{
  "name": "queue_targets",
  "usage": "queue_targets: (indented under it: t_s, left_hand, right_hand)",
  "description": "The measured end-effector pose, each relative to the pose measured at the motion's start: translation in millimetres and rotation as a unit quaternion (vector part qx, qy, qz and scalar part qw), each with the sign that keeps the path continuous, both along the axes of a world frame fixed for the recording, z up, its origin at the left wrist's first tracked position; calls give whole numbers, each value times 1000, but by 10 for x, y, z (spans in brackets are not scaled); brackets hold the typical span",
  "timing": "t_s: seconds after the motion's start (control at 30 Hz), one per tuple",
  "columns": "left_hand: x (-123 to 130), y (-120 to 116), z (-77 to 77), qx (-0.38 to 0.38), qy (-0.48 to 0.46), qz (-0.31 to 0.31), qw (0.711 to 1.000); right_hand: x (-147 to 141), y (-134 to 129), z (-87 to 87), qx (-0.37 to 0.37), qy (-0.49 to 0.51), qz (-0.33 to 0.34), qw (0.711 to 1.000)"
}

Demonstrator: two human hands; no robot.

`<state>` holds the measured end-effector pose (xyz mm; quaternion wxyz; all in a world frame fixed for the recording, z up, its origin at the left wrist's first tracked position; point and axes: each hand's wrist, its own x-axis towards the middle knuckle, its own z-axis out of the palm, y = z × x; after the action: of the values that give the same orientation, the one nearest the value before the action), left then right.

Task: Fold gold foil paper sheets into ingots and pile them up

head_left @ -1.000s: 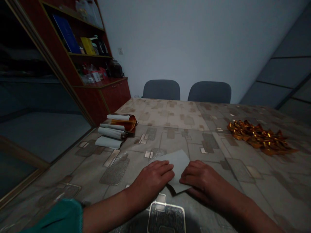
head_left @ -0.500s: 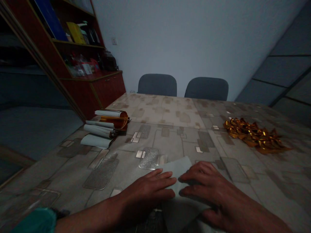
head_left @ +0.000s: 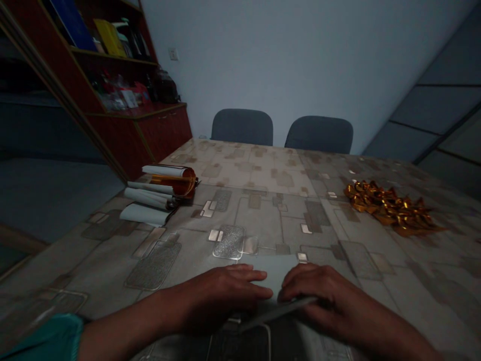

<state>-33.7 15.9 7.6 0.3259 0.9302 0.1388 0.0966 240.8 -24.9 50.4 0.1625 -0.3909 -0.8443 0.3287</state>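
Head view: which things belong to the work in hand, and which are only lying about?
Work in hand: pale sheet, touched by left hand and right hand; probably curled pale-and-gold sheets, shiny gold pieces.
Surroundings: grey chairs, cabinet, blue object, yellow object.

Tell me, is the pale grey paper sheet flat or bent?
Bent: the sheet lies flat at its far end, but its near edge is raised.

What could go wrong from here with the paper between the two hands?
The near edge of the pale paper stands tilted up by the right hand, so it might crease crookedly if pressed down unevenly. The left hand has its fingers over the sheet; if they slip, the paper could shift. The curled sheets lie near the table's left edge and might slide off if nudged.
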Motion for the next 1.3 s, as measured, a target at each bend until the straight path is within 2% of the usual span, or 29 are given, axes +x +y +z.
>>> queue_targets:
  t_s: [0.07, 0.17, 0.3, 0.43, 0.53, 0.7, 0.87, 1.03, 1.2, 1.3]
  left_hand:
    - [2, 19, 57, -4, -6, -19, 1000]
    - [-17, 35, 123, 11, -19, -24, 999]
    - [-48, 31, 203, 40, -15, -11, 999]
    - [-64, 18, 239, 114, 0, 0, 993]
    - [-64, 9, 201, 173, -2, 38, 984]
    - [-8, -23, 71, 241, 3, 74, 968]
    - [83, -78, -30, 296, 26, 107, 949]
    - [81, -146, -16, 295, 61, 130, 945]
    - [2, -145, 77, 241, 46, 143, 959]
    - [-37, -89, 53, 227, 0, 156, 961]
  right_hand:
    - [7, 49, -51, -21, 12, -26, 999]
    - [5, 107, -109, -12, 17, -73, 997]
    - [15, 117, -107, -1, 11, -45, 999]
    - [58, 93, -52, 13, 11, -14, 1000]
    - [111, 117, -44, 29, 4, -2, 1000]
    - [153, 194, -66, 112, -45, -62, 991]
    - [-19, 107, 8, 120, -84, -8, 989]
    - [-160, 16, 7, 107, -124, 13, 986]
    - [-57, 25, -41, 47, -98, -59, 992]
    - [23, 33, -88, 37, -78, -73, 994]
